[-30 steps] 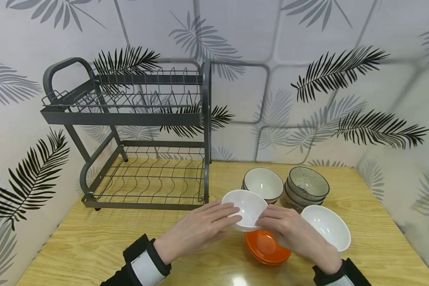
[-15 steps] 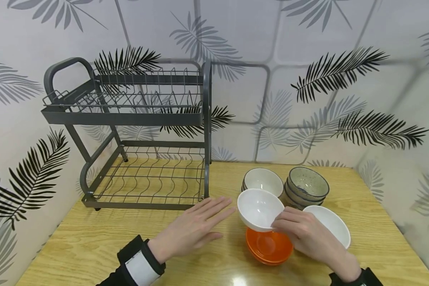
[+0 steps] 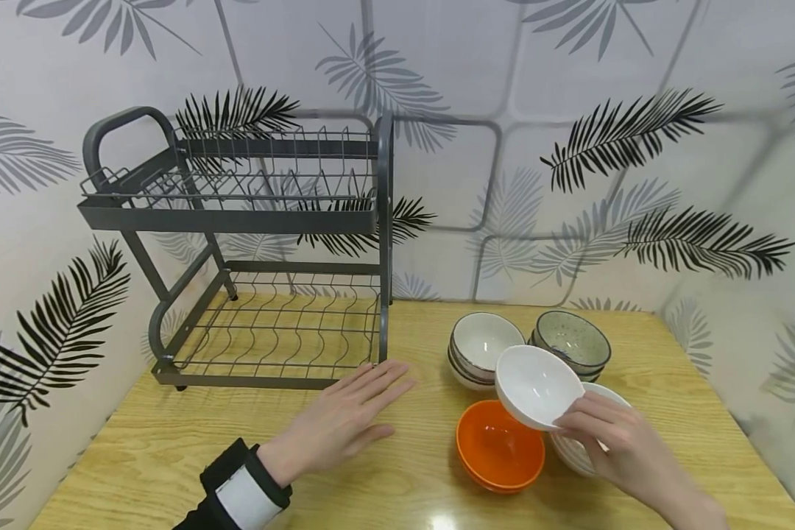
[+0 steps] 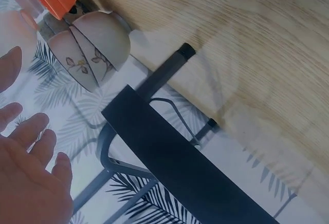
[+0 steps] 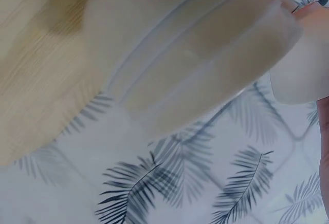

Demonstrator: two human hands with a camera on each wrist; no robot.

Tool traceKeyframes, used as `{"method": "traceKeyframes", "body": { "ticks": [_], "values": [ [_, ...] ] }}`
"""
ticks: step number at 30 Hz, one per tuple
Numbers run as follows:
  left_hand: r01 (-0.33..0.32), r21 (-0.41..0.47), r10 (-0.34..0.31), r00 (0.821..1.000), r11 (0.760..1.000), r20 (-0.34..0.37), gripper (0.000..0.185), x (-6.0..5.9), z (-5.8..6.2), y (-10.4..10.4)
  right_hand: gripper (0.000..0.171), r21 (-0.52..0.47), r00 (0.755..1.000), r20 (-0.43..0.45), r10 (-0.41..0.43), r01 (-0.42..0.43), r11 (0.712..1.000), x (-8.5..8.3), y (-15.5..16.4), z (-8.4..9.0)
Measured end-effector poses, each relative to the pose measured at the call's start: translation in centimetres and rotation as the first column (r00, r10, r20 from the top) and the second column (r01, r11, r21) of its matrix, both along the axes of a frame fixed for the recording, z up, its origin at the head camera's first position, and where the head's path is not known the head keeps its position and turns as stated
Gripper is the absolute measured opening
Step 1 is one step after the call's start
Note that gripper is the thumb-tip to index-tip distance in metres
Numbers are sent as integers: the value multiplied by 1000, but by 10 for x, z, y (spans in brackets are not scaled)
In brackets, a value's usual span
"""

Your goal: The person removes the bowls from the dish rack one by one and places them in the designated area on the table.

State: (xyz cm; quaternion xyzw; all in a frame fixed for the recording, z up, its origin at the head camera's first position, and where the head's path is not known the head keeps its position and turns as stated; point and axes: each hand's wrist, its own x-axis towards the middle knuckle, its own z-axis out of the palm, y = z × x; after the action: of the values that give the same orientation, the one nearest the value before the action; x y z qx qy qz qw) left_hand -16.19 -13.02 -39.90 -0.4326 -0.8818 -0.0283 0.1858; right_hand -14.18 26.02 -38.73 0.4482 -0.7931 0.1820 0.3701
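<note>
At lower right of the head view, the right hand [image 3: 619,449] pinches the rim of a plain, glossy white bowl [image 3: 536,386], tilted above another white bowl [image 3: 573,453]. The left hand [image 3: 341,419] lies flat, fingers straight, on the wooden table [image 3: 139,456]. Only the left wrist view shows leaf motifs on the stacked bowls [image 4: 95,47].

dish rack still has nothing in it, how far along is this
Barely started. Done: nothing, both tiers of the dish rack hold no dishes. In hand: the right hand grips a white bowl, tilted, above another white bowl; the left hand lies flat on the table. Left: the orange bowls and two stacks, cream and speckled.
</note>
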Motion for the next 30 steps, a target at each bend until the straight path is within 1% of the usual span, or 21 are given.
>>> {"method": "traceKeyframes", "body": {
  "ticks": [2, 7, 11, 14, 17, 22, 25, 30],
  "values": [
    [-12, 6, 12, 1000, 1000, 13, 69, 0, 0, -3, 47, -13, 1000, 15, -25, 25, 1000, 3, 7, -1],
    [-43, 10, 42, 998, 999, 45, 67, -1, 1, -10, 46, -66, 999, -11, -41, 41, 997, 9, 21, -1],
    [-58, 35, 56, 997, 998, 49, 68, -1, 0, -17, 46, -98, 999, -19, -44, 42, 994, 15, 29, 1],
    [-70, 61, 67, 997, 996, 46, 68, -2, -1, -22, 48, -98, 997, -31, -74, 71, 993, 20, 34, -1],
    [-93, 76, 88, 994, 993, 59, 68, -2, -3, -27, 50, -99, 994, -50, -101, 96, 990, 22, 39, -6],
    [-143, 106, 135, 987, 984, 82, 69, -2, -7, -38, 53, -118, 990, -42, -134, 128, 985, 25, 50, -20],
    [-175, 117, 165, 982, 978, 92, 70, -2, -10, -44, 53, -122, 990, -36, -138, 133, 984, 26, 54, -27],
    [-241, 116, 227, 967, 964, 116, 72, -1, -13, -52, 52, -126, 992, -25, -127, 123, 984, 25, 60, -37]
  ]
}}
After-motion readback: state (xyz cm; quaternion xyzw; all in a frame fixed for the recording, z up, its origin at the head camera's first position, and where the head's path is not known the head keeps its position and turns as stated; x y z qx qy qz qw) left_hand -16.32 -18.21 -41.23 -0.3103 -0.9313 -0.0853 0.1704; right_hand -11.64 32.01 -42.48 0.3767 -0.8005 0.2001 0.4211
